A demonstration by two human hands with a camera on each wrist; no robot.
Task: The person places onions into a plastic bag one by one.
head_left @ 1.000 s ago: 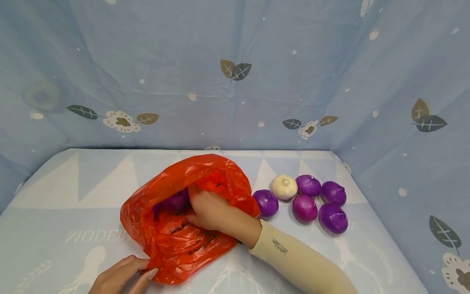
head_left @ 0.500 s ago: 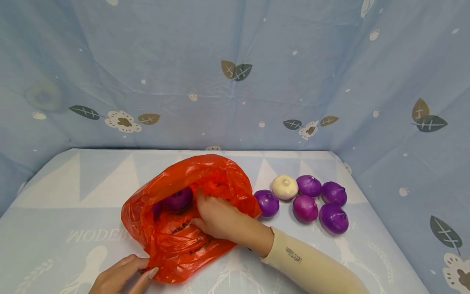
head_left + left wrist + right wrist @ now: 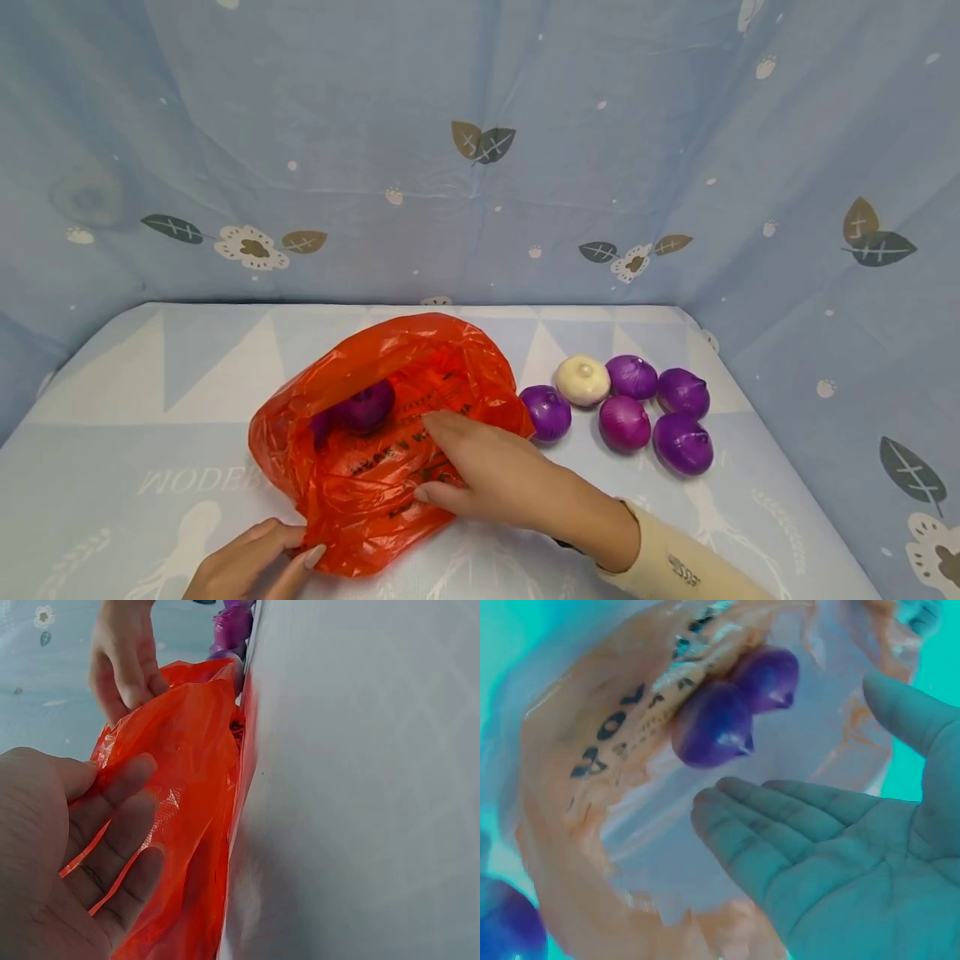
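Note:
A red plastic bag (image 3: pixel 382 500) lies on the table with its mouth spread toward me. Two purple onions sit inside; the nearer onion (image 3: pixel 365 407) shows well in the head view, the other onion (image 3: pixel 767 679) better in the right wrist view. At the bag's lower left edge, my left hand (image 3: pixel 251 560) pinches the rim between thumb and fingers. My right hand (image 3: pixel 498 475) is over the bag's mouth at its right side, fingers extended and thumb apart. In the right wrist view its palm (image 3: pixel 855 877) bears nothing.
Right of the bag several purple onions, among them a redder onion (image 3: pixel 625 424), stand grouped with one white onion (image 3: pixel 582 380). One purple onion (image 3: pixel 546 412) is close against the bag's right edge. A patterned blue curtain (image 3: pixel 480 208) rises behind the table.
My right hand has drawn back out of the bag, to the right and toward me, uncovering the onion and printed lettering inside. The left hand keeps its hold on the rim.

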